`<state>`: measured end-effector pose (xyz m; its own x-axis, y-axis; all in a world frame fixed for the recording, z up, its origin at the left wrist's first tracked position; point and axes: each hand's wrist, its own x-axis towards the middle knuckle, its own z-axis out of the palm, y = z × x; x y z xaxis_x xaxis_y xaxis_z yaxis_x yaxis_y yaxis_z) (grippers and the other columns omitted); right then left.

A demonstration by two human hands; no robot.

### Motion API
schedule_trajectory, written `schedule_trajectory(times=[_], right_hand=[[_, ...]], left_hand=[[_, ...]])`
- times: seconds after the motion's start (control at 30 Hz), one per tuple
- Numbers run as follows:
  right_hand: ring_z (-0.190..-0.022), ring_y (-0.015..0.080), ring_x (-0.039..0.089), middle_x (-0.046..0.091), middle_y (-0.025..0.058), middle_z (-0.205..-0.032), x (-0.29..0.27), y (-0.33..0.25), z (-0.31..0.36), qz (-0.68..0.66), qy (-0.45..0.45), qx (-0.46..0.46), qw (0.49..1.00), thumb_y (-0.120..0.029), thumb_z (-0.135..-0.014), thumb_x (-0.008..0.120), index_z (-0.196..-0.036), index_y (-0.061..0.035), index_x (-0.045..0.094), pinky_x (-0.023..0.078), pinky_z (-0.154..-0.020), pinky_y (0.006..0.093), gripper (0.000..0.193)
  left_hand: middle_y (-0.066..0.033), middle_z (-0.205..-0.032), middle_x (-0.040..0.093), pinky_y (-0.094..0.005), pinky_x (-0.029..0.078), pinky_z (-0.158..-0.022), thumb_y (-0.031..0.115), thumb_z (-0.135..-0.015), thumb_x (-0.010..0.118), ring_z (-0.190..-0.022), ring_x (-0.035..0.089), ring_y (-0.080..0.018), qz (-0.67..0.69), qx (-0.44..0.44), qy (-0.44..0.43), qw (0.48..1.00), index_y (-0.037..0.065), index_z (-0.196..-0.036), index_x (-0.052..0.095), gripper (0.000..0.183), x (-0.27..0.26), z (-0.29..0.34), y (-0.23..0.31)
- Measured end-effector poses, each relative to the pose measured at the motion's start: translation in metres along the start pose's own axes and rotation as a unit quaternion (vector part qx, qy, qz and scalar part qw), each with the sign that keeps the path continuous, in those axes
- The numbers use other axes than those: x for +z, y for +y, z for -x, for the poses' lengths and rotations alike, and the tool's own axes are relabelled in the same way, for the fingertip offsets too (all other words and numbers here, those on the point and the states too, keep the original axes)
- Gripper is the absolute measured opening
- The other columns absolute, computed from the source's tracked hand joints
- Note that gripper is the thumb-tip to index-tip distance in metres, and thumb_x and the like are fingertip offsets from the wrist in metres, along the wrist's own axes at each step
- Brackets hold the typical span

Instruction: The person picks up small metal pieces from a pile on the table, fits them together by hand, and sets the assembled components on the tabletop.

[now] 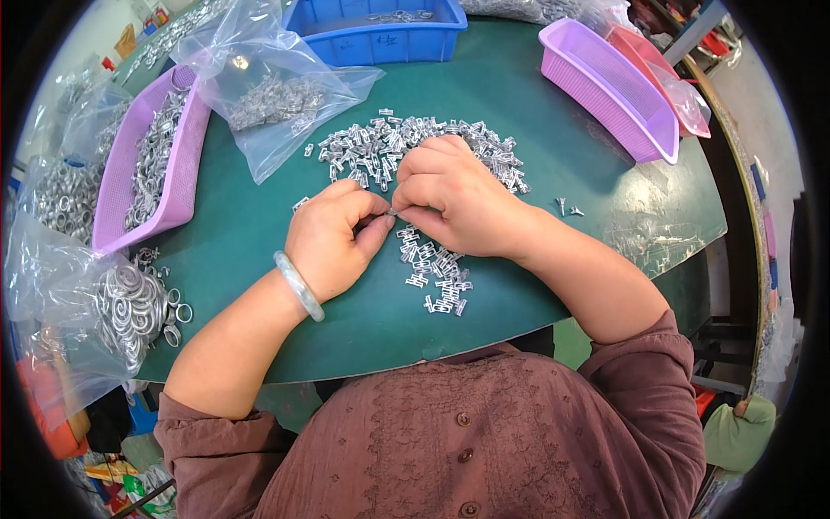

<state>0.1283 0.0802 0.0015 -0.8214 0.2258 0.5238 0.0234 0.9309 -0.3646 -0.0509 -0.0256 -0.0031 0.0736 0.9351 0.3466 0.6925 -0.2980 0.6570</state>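
Over the green table (346, 337), my left hand (333, 233) and my right hand (454, 195) meet fingertip to fingertip. Both pinch one small silver metal piece (392, 213), mostly covered by the fingers, so its exact kind is unclear. Beyond the hands spreads a wide pile of small silver metal fittings (372, 147). A smaller group of similar fittings (437, 272) lies nearer me, just below the right hand. A pale bangle (298, 285) circles my left wrist.
At the left stand a purple basket (194, 147) of metal parts, an open plastic bag (259, 143) of fittings and a heap of silver rings (130, 303). A blue bin (380, 43) is at the back. Another purple basket (605, 91) sits at the right, near two loose pieces (569, 208).
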Motion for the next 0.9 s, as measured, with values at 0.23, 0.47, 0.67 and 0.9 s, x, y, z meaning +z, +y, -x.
schedule_trajectory(times=[0.23, 0.47, 0.67, 0.9], right_hand=[[-0.100, 0.0285, 0.052, 0.059, 0.0070, -0.098, -0.0063, 0.0075, 0.0012, 0.106, 0.009, 0.104, 0.989, -0.011, -0.079, 0.068, -0.094, -0.0079, 0.070, 0.038, -0.090, 0.0415, 0.015], [-0.103, 0.0286, 0.050, 0.057, 0.0064, -0.102, -0.0071, 0.0055, 0.0042, 0.153, -0.025, 0.108, 0.982, -0.012, -0.078, 0.068, -0.088, -0.0094, 0.072, 0.038, -0.090, 0.0431, 0.011], [-0.103, 0.0285, 0.050, 0.056, 0.0056, -0.106, -0.0093, 0.0028, 0.0043, 0.087, -0.051, 0.091, 0.991, -0.009, -0.075, 0.071, -0.089, -0.0100, 0.071, 0.039, -0.092, 0.0419, 0.014], [-0.102, 0.0255, 0.051, 0.059, 0.0027, -0.097, -0.0028, 0.0037, 0.0035, 0.088, -0.024, 0.040, 0.995, -0.011, -0.074, 0.069, -0.076, -0.0098, 0.070, 0.037, -0.091, 0.0414, 0.002]], left_hand=[[-0.0068, -0.074, 0.055, -0.0290, 0.044, -0.054, 0.002, -0.077, 0.072, -0.060, 0.054, -0.0165, -0.009, -0.005, -0.021, 1.000, 0.002, -0.086, 0.069, 0.009, -0.0005, 0.0001, 0.0011], [-0.0068, -0.075, 0.055, -0.0325, 0.045, -0.058, -0.001, -0.074, 0.063, -0.064, 0.056, -0.0216, -0.034, 0.059, -0.065, 0.996, 0.004, -0.089, 0.072, 0.018, -0.0050, -0.0005, 0.0079], [-0.0085, -0.076, 0.054, -0.0303, 0.044, -0.057, -0.004, -0.074, 0.058, -0.064, 0.055, -0.0200, 0.006, 0.019, -0.042, 0.999, 0.001, -0.086, 0.069, 0.018, -0.0031, 0.0002, 0.0039], [-0.0075, -0.077, 0.055, -0.0280, 0.045, -0.056, -0.001, -0.078, 0.064, -0.062, 0.054, -0.0165, 0.005, 0.000, -0.004, 1.000, 0.000, -0.090, 0.068, 0.012, 0.0010, 0.0004, 0.0006]])
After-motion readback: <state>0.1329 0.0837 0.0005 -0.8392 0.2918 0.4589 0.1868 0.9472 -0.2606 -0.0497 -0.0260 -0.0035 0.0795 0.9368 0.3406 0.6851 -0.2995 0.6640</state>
